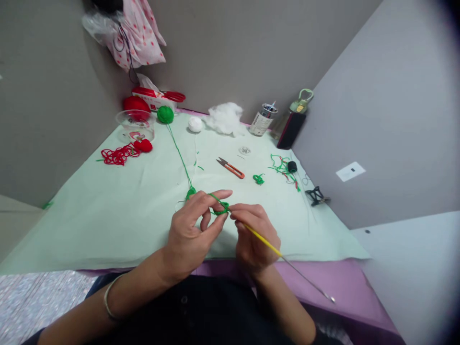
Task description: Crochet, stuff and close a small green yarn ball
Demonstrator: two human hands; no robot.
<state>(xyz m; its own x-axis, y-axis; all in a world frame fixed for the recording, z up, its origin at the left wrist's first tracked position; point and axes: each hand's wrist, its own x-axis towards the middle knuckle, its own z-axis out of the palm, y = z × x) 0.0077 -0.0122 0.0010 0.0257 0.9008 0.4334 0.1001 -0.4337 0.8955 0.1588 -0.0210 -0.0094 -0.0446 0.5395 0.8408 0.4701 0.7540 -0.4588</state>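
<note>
Between thumb and fingers, my left hand [192,227] pinches a small green crochet piece [221,209], with green yarn running over the index finger. My right hand [256,235] grips a crochet hook [264,240] with a yellow handle and a long metal shaft slanting down to the right. The hook's working tip meets the crochet piece, though the fingers partly hide it. From a green yarn ball [165,114] at the back left, a strand runs to a green bundle [190,192] just behind my left hand.
Orange thread snips [230,168] lie mid-table beside a green yarn scrap [258,179]. Red yarn [120,154], a clear plastic cup [134,127] and a tissue box [154,99] stand left. White stuffing [224,118], a tin [263,120] and a bottle [293,122] line the back.
</note>
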